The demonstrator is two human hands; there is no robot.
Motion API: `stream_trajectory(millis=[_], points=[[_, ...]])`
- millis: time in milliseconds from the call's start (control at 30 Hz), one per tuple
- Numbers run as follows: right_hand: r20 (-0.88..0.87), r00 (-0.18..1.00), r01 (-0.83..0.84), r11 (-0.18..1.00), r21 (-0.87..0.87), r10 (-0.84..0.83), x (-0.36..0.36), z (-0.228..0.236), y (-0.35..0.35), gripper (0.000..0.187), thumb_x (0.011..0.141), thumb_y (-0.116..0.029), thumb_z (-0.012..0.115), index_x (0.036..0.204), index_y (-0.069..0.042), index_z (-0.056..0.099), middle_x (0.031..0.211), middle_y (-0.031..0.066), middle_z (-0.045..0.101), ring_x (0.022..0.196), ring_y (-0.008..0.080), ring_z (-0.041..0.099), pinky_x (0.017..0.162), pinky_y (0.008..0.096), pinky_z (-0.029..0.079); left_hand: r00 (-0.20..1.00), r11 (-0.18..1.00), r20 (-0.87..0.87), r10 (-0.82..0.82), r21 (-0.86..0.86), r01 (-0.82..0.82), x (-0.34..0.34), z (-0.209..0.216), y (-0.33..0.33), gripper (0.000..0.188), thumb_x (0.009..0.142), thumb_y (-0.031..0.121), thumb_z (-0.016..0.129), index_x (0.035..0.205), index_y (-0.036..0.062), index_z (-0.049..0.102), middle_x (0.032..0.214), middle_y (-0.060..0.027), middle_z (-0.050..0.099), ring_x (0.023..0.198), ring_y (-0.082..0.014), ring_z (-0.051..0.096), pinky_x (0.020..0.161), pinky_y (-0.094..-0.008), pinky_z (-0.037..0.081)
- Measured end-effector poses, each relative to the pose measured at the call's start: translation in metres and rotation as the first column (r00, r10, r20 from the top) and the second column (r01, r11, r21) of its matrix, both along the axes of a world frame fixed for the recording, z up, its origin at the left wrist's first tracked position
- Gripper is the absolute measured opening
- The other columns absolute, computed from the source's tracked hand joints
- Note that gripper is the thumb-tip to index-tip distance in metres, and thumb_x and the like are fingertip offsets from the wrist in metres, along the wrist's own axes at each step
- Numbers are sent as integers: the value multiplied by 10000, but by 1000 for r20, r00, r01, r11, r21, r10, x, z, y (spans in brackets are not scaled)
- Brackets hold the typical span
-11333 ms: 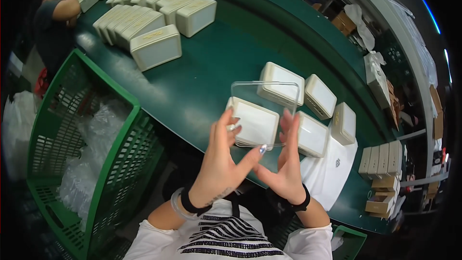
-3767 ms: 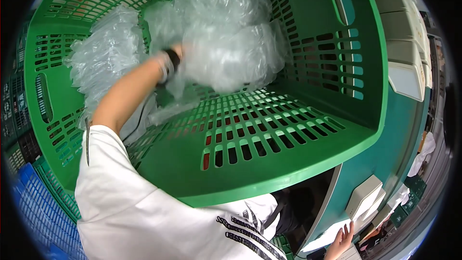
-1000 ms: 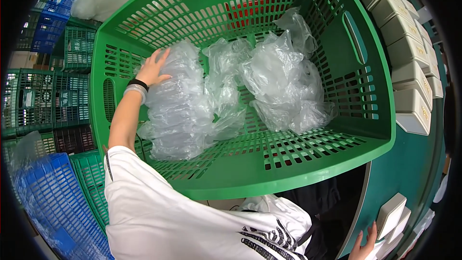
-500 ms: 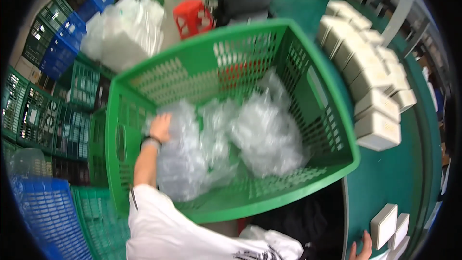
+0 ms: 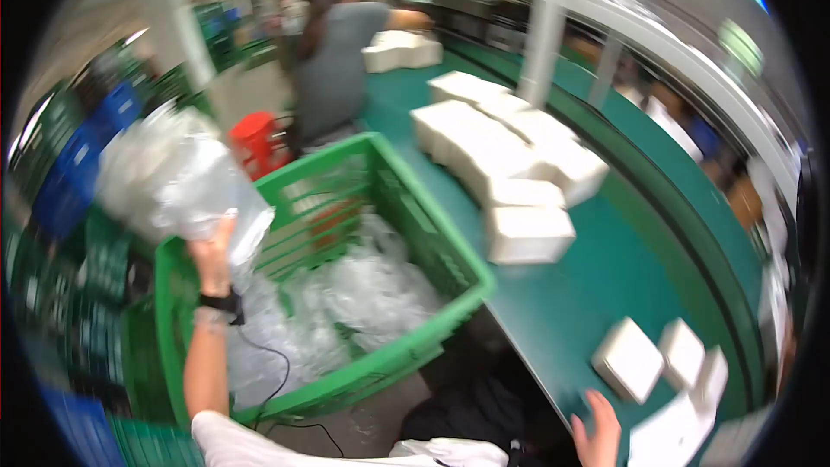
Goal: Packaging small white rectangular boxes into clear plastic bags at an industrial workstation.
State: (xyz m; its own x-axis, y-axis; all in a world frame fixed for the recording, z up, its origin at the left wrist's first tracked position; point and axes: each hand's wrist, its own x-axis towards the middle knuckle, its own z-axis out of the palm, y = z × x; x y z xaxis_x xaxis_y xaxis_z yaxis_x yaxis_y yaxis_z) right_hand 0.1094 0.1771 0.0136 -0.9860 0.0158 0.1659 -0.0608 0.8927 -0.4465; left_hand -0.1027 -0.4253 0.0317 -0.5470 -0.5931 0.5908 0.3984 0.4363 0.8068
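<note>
My left hand (image 5: 212,255), with a dark band on the wrist, is raised over the left side of a green crate (image 5: 432,209). Its fingers are closed on a clear plastic bag (image 5: 212,207), blurred by motion. More crumpled clear plastic bags (image 5: 372,290) lie inside the crate. At the lower right, my right hand (image 5: 598,434) hovers by the edge of the green table, fingers apart and nothing in them. Close to it are a white box (image 5: 628,361) and a white sheet-like piece (image 5: 666,432).
Rows of white boxes (image 5: 527,233) stand on the green table (image 5: 553,311). A person in grey (image 5: 333,65) works at its far end. A red stool (image 5: 258,143) stands behind the crate, a large whitish plastic sack (image 5: 130,173) beside it. Stacked crates (image 5: 82,147) line the left.
My left hand has lifted out of the crate with a clear plastic bag. The view has swung right and up, bringing the person in grey and more of the table into sight.
</note>
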Motion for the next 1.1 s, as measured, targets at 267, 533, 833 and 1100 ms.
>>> stream_trajectory(millis=[267, 533, 833, 1100], points=[[-64, 998, -31, 959, -282, 14, 23, -24, -5, 443, 802, -163, 712, 1213, -54, 588, 1234, 146, 597, 1065, 336, 594, 907, 381, 485, 51, 220, 264, -963, 661, 717, -52, 74, 343, 385, 859, 183, 634, 1165, -42, 571, 1032, -113, 662, 926, -221, 648, 848, -335, 510], [-4, 974, 211, 919, -333, -225, 112, -45, 6, 450, 832, -188, 690, 1252, -76, 571, 1251, 121, 584, 1070, 305, 585, 917, 374, 468, -449, -15, 515, -730, 645, 764, -135, 11, 598, 498, 834, 319, 684, 1181, -26, 591, 1043, -108, 665, 947, -208, 635, 846, -319, 500], [119, 929, 369, 855, -364, -351, 123, -43, 28, 417, 834, -175, 697, 1220, -58, 591, 1227, 124, 601, 1047, 304, 596, 916, 370, 472, 521, 11, 832, -192, -529, 849, -170, -12, 647, 813, 747, 511, 707, 1404, 111, 443, 1320, -213, 474, 1183, -349, 511, 1003, -452, 400], [-4, 982, 172, 901, -398, -189, 89, -34, 39, 402, 837, -139, 688, 1216, -47, 594, 1229, 119, 608, 1080, 290, 590, 923, 357, 467, 664, -97, 715, -218, -693, 714, -82, -19, 630, 864, 760, 488, 689, 1473, 162, 327, 1317, -252, 446, 1274, -410, 384, 1023, -529, 342]])
